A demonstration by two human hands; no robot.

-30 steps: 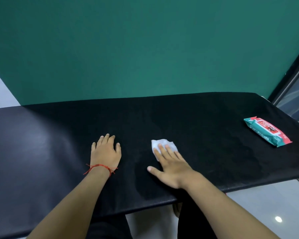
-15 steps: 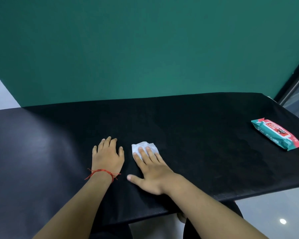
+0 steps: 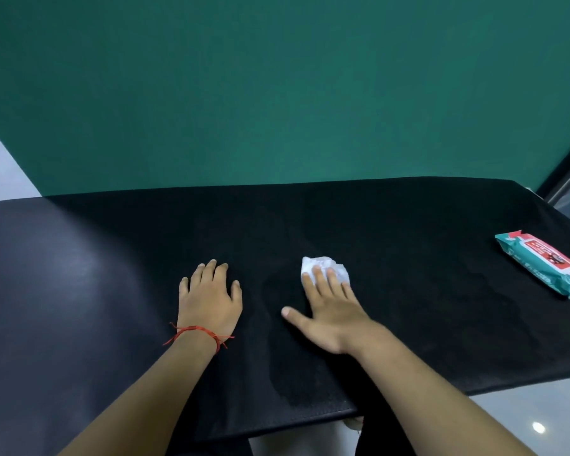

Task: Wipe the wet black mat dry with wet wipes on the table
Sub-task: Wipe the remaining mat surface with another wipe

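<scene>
Black, damp-patched fabric mat [image 3: 408,291] covers the counter; the right hand [image 3: 329,311] presses a crumpled white wet wipe [image 3: 326,268] onto it with straight fingers. Beside it, apart, the left hand [image 3: 209,297] rests flat, and a teal-and-red wipes packet [image 3: 545,267] lies far right.

The left hand [image 3: 209,299] lies on the mat [image 3: 408,225], beside and left of the right hand [image 3: 329,311]; the wipe [image 3: 326,266] lies under the right fingertips. The pack of wipes [image 3: 543,263] lies on the mat's right end, well apart.

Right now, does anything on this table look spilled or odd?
Yes: a faint damp patch darkens the black mat between the left hand and right hand, reaching its near edge. Nothing else stands out.
</scene>
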